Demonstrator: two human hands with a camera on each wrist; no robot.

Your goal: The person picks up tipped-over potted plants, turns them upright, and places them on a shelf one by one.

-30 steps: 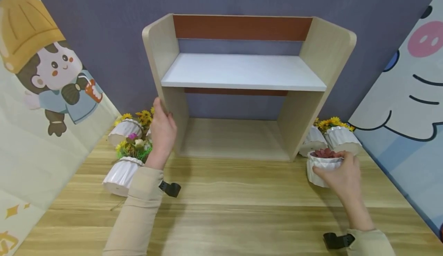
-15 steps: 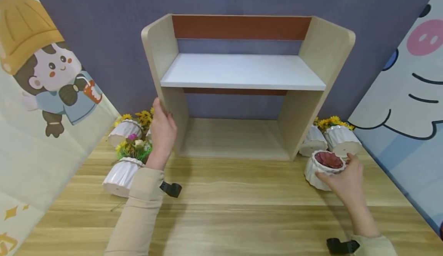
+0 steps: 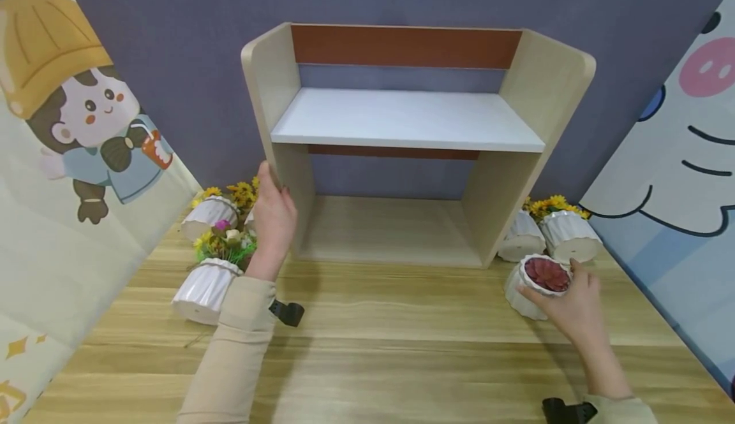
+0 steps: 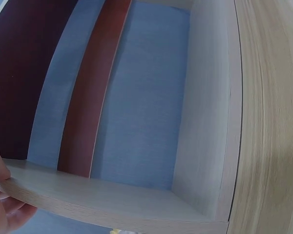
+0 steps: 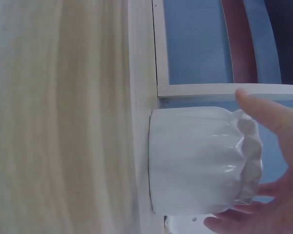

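Observation:
In the head view my left hand [image 3: 274, 223] grips the left side panel of a pale wooden shelf unit [image 3: 402, 229]. The left wrist view shows its thumb and fingers on either face of the panel [image 4: 117, 202]. My right hand [image 3: 574, 312] is spread around the rim of a white ruffled flowerpot [image 3: 525, 303] holding a dark red succulent [image 3: 548, 274]. That pot stands upright, in front of the shelf's right foot. In the right wrist view the thumb is held off the pot, with a gap between, and the other fingers curve partly behind it.
Flowerpots with yellow flowers [image 3: 554, 206] lie on their sides right of the shelf, bases facing me. More lie on the left, including a white pot [image 3: 203, 290] with mixed flowers. A white middle shelf [image 3: 408, 118] spans the unit. The wooden table [image 3: 402, 347] extends in front.
The succulent pot has tipped up and toward me, so its opening now faces the head view. My right hand has shifted slightly with it. The left hand keeps its grip.

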